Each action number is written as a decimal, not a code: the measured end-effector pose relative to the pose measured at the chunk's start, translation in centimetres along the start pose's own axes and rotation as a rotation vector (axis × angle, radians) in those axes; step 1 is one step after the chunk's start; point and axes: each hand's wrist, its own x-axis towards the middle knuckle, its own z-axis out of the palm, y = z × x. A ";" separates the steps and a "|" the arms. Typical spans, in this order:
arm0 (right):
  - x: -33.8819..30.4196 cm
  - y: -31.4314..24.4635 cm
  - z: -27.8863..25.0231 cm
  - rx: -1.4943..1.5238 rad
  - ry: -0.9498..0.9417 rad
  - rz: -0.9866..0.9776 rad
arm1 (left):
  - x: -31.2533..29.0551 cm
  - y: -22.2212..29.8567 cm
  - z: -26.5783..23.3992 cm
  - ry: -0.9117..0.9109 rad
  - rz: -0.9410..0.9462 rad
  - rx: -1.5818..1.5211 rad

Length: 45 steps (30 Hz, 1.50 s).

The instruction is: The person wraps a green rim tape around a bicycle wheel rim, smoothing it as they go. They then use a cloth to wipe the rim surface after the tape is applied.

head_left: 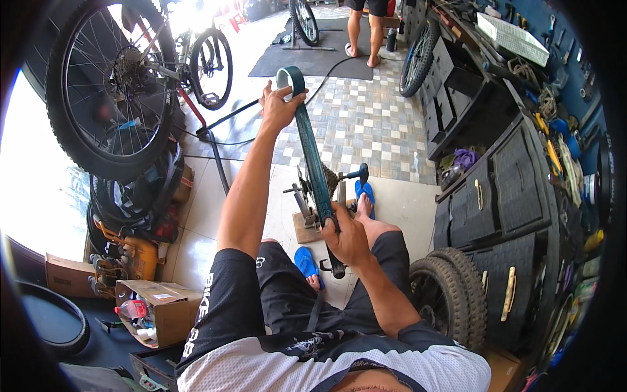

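Observation:
I hold a bicycle wheel (312,153) edge-on in front of me; its rim is lined with teal tape. My left hand (279,106) is stretched out and grips the far top of the rim. My right hand (347,236) grips the near lower part of the rim, close to my knee. The wheel's cassette (331,178) shows beside the rim, and the wheel sits in a small metal stand (304,208) on a wooden base on the floor. I sit with blue sandals (305,261) on my feet.
A bicycle hangs on a repair stand at the left, its rear wheel (110,85) close by. Black drawer cabinets (498,196) line the right, with tyres (452,295) leaning on them. Cardboard boxes (164,308) and an orange machine (134,256) lie lower left. Another person's legs (366,34) stand by a dark mat.

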 end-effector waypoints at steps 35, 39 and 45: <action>19.3 -1.5 -0.8 -0.071 -0.001 0.166 | -8.3 3.6 -0.8 -0.080 -0.266 -0.967; 9.5 -1.6 -0.5 0.015 0.074 0.061 | -5.3 1.8 -0.4 -0.131 -0.315 -0.901; -3.8 0.2 -0.7 0.148 0.113 0.128 | -1.7 0.5 0.3 -0.228 -0.401 -0.869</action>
